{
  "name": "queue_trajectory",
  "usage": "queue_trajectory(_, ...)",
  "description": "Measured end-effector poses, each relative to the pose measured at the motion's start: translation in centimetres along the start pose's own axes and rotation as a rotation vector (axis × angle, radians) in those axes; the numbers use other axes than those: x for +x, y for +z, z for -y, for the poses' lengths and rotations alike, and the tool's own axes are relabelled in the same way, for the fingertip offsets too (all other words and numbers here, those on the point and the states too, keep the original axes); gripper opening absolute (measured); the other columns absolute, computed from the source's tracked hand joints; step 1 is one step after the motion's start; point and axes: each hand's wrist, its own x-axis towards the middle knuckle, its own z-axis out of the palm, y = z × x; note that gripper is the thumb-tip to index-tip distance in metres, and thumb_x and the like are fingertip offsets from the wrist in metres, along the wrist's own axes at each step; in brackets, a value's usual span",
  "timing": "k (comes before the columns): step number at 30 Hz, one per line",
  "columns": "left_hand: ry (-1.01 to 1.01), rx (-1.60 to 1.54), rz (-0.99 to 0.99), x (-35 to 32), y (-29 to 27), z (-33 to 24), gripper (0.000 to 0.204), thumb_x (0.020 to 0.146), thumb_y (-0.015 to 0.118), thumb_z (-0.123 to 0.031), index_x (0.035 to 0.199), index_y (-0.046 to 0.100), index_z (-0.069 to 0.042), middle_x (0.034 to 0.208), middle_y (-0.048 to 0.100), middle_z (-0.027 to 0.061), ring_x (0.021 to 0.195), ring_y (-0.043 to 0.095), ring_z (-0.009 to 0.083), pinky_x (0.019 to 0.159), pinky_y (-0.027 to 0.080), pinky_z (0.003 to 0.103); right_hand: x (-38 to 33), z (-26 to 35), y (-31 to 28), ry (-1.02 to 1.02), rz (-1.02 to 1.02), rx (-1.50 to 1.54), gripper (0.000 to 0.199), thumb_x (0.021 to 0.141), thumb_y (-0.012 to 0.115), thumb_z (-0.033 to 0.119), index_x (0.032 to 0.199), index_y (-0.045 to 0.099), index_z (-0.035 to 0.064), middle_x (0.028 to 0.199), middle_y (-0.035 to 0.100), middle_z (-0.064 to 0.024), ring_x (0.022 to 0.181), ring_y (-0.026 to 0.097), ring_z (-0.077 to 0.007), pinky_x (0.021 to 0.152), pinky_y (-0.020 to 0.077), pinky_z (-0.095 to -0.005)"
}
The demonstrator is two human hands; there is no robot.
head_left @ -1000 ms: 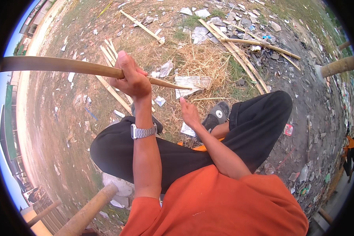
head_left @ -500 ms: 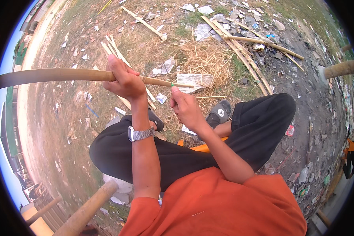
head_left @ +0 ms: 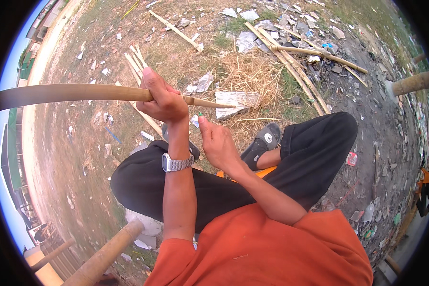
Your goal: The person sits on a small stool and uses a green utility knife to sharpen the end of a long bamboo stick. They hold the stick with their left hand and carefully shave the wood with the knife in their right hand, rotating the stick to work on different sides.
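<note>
The left grip [head_left: 164,102] is wrapped round the bamboo [head_left: 86,93], fingers curled under it and thumb pointing away from the body. On the left of this grip the bamboo runs out, broad and slightly bowed, toward the rim of the view; on its right it narrows to a thin end in front of the slab [head_left: 248,99], as seen from above. The watch [head_left: 180,164] sits on the wrist just behind the left grip.

The right grip [head_left: 219,147] is lower and to the right, near the bamboo's thin end but apart from it. Its fingers are folded in, pinching a small green thing [head_left: 200,114] at the thumb tip; the rest of that thing is hidden.

Straw [head_left: 257,69] lies beyond the right grip, around the slab, with long sticks [head_left: 295,71] farther to the right. More bamboo pieces [head_left: 147,118] lie on the ground to the left of the left grip and beyond it. Just right of the right grip is a grey sandal [head_left: 268,137], beside the black trousers [head_left: 319,143]
</note>
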Motion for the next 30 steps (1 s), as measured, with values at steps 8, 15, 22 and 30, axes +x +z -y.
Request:
queue_trajectory(8, 0.035, -0.011, 0.022, -0.1, -0.4, 0.4, 0.044, 0.095, 0.046, -0.024, 0.056, 0.046, -0.004, 0.044, 0.037, -0.0011, 0.034, 0.034, 0.0068, 0.034, 0.024, 0.023, -0.3, 0.7, -0.5, -0.012, -0.007, -0.02, 0.062, 0.099, 0.03, 0.04, 0.069, 0.055, -0.0078, 0.065, 0.053, -0.0298, 0.065, 0.054, -0.0464, 0.065, 0.0407, -0.0508)
queue_trajectory(15, 0.02, -0.04, 0.014, 0.8, -1.0, 1.1, 0.045, 0.095, 0.047, -0.024, 0.055, 0.046, -0.004, 0.042, 0.036, -0.001, 0.034, 0.035, 0.007, 0.034, 0.024, 0.024, 0.2, -0.6, 0.2, -0.056, -0.076, -0.064, 0.062, 0.099, 0.031, 0.042, 0.069, 0.049, -0.0087, 0.057, 0.046, -0.0249, 0.056, 0.045, -0.039, 0.06, 0.0375, -0.0474)
queue_trajectory(22, 0.016, -0.051, 0.023, 0.6, -1.0, 0.7, 0.045, 0.095, 0.047, -0.023, 0.054, 0.046, -0.004, 0.042, 0.036, -0.001, 0.034, 0.035, 0.0068, 0.034, 0.023, 0.024, 0.7, -1.3, -0.6, 0.007, -0.081, -0.101, 0.061, 0.099, 0.032, 0.041, 0.068, 0.055, -0.007, 0.066, 0.053, -0.0308, 0.066, 0.051, -0.0492, 0.065, 0.0389, -0.0521)
queue_trajectory(30, 0.031, -0.073, 0.057, 0.6, -1.1, 0.8, 0.045, 0.095, 0.047, -0.021, 0.054, 0.047, -0.003, 0.042, 0.037, -0.0007, 0.035, 0.036, 0.0064, 0.035, 0.023, 0.024, 1.1, -4.5, -0.6, 0.111, -0.058, -0.133, 0.064, 0.099, 0.029, 0.042, 0.068, 0.054, -0.008, 0.066, 0.053, -0.0311, 0.068, 0.052, -0.0479, 0.069, 0.0397, -0.0508)
